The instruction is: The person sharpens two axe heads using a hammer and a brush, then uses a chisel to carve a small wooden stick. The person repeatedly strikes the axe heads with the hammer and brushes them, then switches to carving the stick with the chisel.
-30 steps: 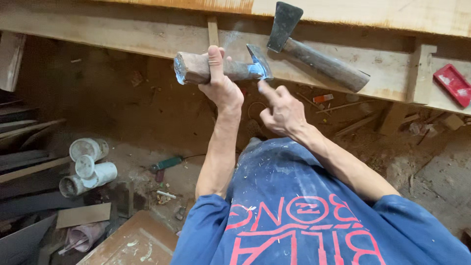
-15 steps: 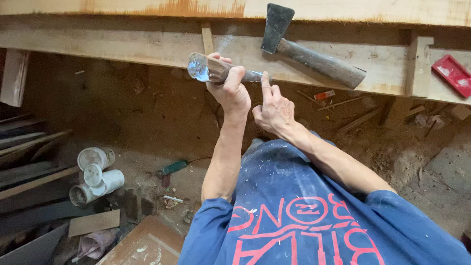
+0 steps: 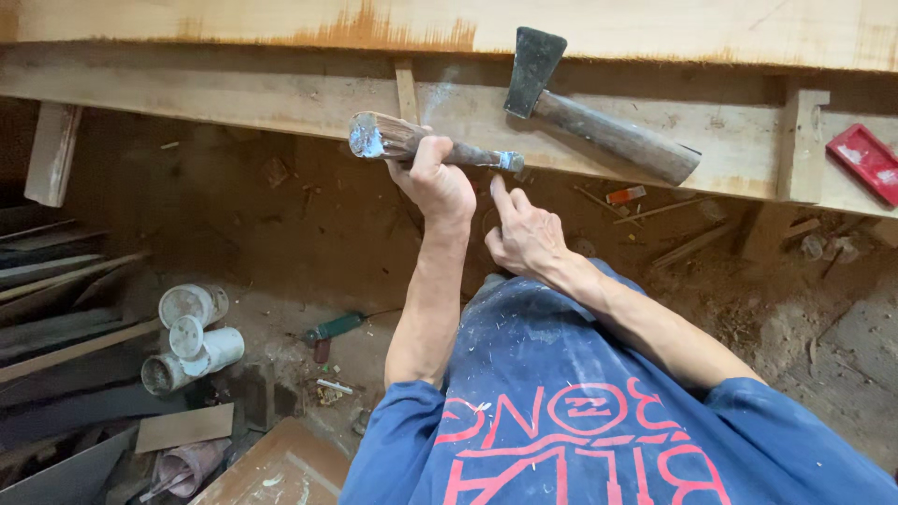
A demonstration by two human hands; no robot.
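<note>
Ok so from where I'm watching, the head cam looks straight down past a blue shirt with red print at both arms reaching up to a long wooden beam (image 3: pixel 281 103). My left hand (image 3: pixel 438 182) is wrapped tight around the wooden handle of a chisel (image 3: pixel 426 147), fist closed on it near the butt end. The chisel lies roughly level, its battered pale end sticking out to the left of that fist and the metal ferrule end poking out to the right, right up against the face of the beam. My right hand (image 3: pixel 526 234) sits just below and to the right of the left one, not gripping anything as far as I can see. Its index finger is stretched up so the tip touches, or nearly touches, the metal end of the chisel; the other fingers are loosely curled. The two hands are close together but not clasped.

Just above and to the right of the right hand a hatchet (image 3: pixel 599 108) with a dark head and worn wooden handle lies on the beam, nobody touching it. Further right is a red flat box (image 3: pixel 865 159). Way down below my left elbow, on the dirt floor, there's a cluster of white pipe fittings (image 3: pixel 192 339) and a green-handled tool (image 3: pixel 332 327).
</note>
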